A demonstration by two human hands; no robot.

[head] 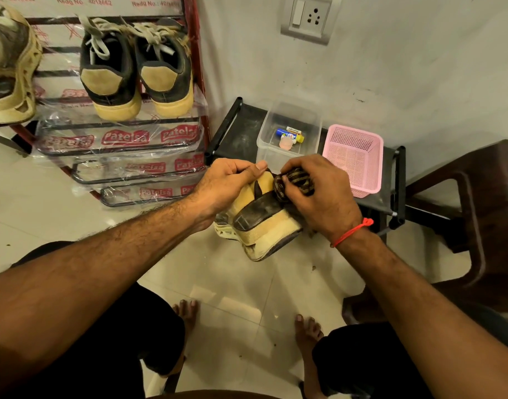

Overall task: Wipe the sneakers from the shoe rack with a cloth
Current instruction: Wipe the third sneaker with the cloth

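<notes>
My left hand (226, 182) grips a tan and black sneaker (258, 223) held in the air above the floor, its side toward me. My right hand (321, 194) holds a bunched dark patterned cloth (294, 181) and presses it against the sneaker's upper part. A pair of black sneakers (137, 73) with tan heels and grey laces stands on the top shelf of the red shoe rack (201, 82). Another tan sneaker (10, 67) sits at the rack's far left, cut off by the frame edge.
A low black stand (238, 125) by the wall carries a clear plastic box (287, 133) with small bottles and a pink basket (353, 156). A dark brown chair (471, 214) stands at right. My bare feet rest on the tiled floor (241, 286).
</notes>
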